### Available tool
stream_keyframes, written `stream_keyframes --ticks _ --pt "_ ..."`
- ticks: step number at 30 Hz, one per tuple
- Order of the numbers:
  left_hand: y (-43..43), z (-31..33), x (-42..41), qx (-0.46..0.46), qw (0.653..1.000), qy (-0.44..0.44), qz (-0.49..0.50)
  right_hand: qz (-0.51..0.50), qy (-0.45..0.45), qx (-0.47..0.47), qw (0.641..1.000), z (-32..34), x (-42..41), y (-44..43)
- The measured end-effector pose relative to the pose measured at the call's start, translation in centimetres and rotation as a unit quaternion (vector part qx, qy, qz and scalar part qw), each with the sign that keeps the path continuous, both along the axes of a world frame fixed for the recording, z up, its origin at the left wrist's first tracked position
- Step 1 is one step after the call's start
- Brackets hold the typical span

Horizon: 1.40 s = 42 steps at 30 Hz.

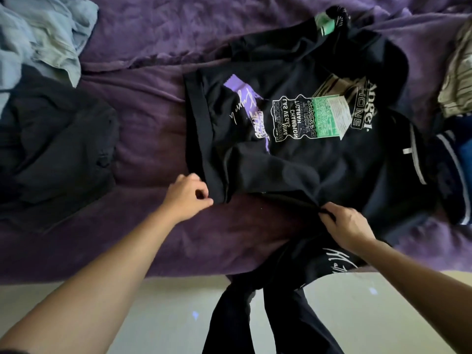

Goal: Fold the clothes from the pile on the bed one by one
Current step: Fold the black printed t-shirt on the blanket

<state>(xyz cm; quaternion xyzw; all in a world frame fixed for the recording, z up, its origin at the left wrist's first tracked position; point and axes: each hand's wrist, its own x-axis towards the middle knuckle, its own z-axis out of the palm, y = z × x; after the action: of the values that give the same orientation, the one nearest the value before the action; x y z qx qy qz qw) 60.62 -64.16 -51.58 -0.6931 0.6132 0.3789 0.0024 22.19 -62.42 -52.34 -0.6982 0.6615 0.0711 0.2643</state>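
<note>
Sleeve (pixel 286 277) hangs off bed (pixel 127 238) edge nearest me. Shirt (pixel 306 169) flat on bed, print up. L hand (pixel 189 195) pinches hem corner, R hand (pixel 344 223) pinches near side edge. I judge 1st side fold starting; nxt: lift both evenly, carry inward.

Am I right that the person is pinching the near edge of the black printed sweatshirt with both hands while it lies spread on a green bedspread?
Not quite: the bedspread is purple, not green. The head view shows the black printed sweatshirt spread on it, with the left hand and the right hand both pinching its near edge.
</note>
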Motion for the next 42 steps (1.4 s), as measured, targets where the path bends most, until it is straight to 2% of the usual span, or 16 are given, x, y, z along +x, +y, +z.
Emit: stream_keyframes --ticks 2,5,7,9,12,15,18,20,23,26,28,31,35,37,39,42 --pt "-0.4 1.6 0.7 -0.054 0.994 0.070 0.071 -0.019 0.005 -0.017 1.000 1.0 -0.5 0.3" --pt "0.2 3.8 2.3 -0.098 0.941 0.213 0.244 -0.011 0.016 -0.037 0.999 2.4 -1.1 1.4" --pt "1.8 4.0 3.5 -0.096 0.933 0.197 0.285 0.016 0.026 -0.039 0.999 2.9 -1.4 2.3" --pt "3.6 2.8 4.6 -0.055 0.943 0.132 0.301 0.046 0.047 -0.007 0.998 3.0 -1.3 3.1" --pt "5.8 0.4 5.7 -0.016 0.955 -0.040 0.294 0.072 0.083 0.090 0.990 2.5 -1.3 4.2" --pt "7.7 -0.2 3.9 -0.056 0.950 -0.140 0.275 -0.021 0.019 0.040 0.999 2.3 -2.0 4.8" --pt "10.7 0.4 -2.1 -0.110 0.970 -0.093 0.196 -0.083 0.013 -0.105 0.991 2.7 -4.0 5.3" --pt "12.9 0.6 -7.2 -0.045 0.990 -0.059 0.123 -0.077 0.045 -0.136 0.987 2.9 -6.0 5.6" --pt "15.5 -0.3 -14.5 0.047 0.999 -0.010 0.025 0.008 0.082 -0.089 0.993 2.8 -8.4 6.3" --pt "15.8 -1.4 -18.7 0.064 0.995 0.017 0.077 0.113 0.107 -0.015 0.988 2.2 -8.9 7.1" --pt "15.7 -1.4 -19.8 0.044 0.988 0.062 0.134 0.135 0.095 0.001 0.986 1.7 -9.3 7.2" --pt "15.8 -0.1 -19.0 0.063 0.954 0.184 0.227 0.052 0.007 -0.031 0.998 1.7 -10.4 6.7" --pt "14.1 3.0 -15.3 0.152 0.941 0.219 0.207 -0.076 -0.114 -0.058 0.989 3.1 -12.2 5.1" --pt "12.5 3.9 -13.6 0.185 0.946 0.192 0.182 -0.151 -0.179 -0.062 0.970 4.3 -12.6 3.5" --pt "10.7 4.3 -12.0 0.166 0.964 0.110 0.176 -0.208 -0.232 -0.062 0.948 5.2 -13.1 1.6" --pt "8.2 3.7 -10.2 0.093 0.955 0.059 0.274 -0.239 -0.231 -0.053 0.942 5.4 -14.3 -1.0"
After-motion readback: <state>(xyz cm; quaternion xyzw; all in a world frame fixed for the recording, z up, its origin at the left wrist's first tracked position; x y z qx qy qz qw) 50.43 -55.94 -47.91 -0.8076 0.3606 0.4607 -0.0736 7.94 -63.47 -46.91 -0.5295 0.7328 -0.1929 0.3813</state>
